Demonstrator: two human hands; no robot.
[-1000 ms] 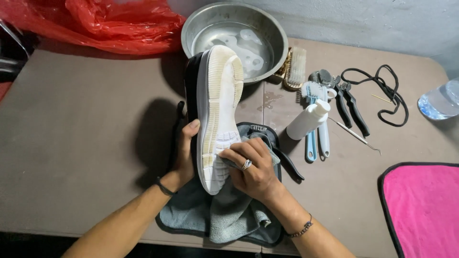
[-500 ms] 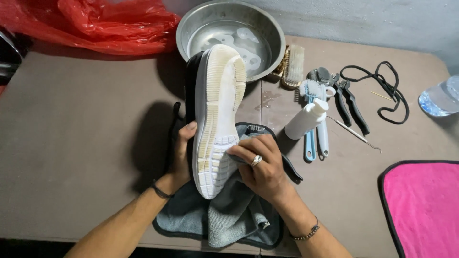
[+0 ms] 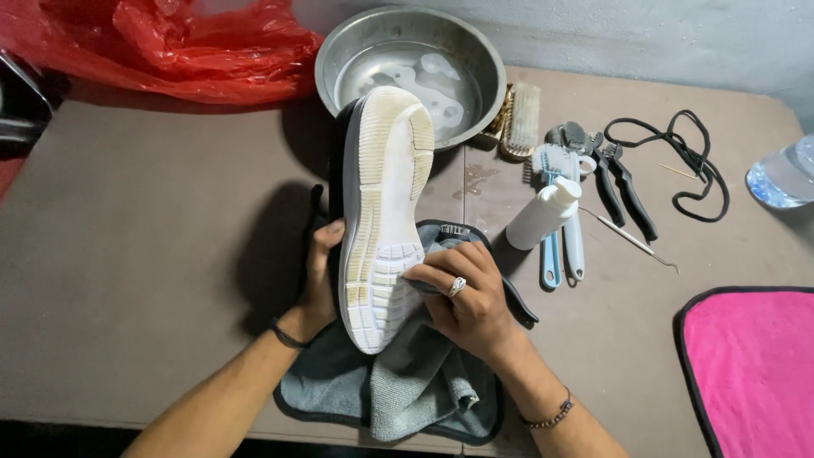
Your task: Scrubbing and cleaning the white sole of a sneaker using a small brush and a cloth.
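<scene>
Holding a black sneaker (image 3: 383, 212) on its side with the white, yellow-stained sole facing up at me, I am keeping it propped over the near middle of the brown table (image 3: 144, 237), its toe reaching toward the basin and its heel resting down on the cloth. My left hand (image 3: 320, 276) is gripping the shoe from the left, thumb lying along the sole's edge and fingers wrapped out of sight behind the upper. My right hand (image 3: 462, 297), wearing a ring, is closed around a bunched fold of the grey microfibre cloth (image 3: 398, 390) and pressing it against the sole near the heel. The rest of that cloth, edged in black, is lying spread on the table under the shoe and my wrists.

Beyond the toe, a steel basin (image 3: 411, 64) is holding shallow soapy water. Just right of it a wooden scrub brush (image 3: 519, 119) is lying on the table. Nearer my right hand a white squeeze bottle (image 3: 543, 214) is standing tilted beside two light blue-handled brushes (image 3: 561, 216). Further right, black pliers (image 3: 615, 178), a thin metal pick (image 3: 632, 242) and a black shoelace (image 3: 682, 161) are lying. A pink cloth (image 3: 755, 373) is sitting at the right edge, and a red plastic bag (image 3: 170, 47) is heaped at the far left.
</scene>
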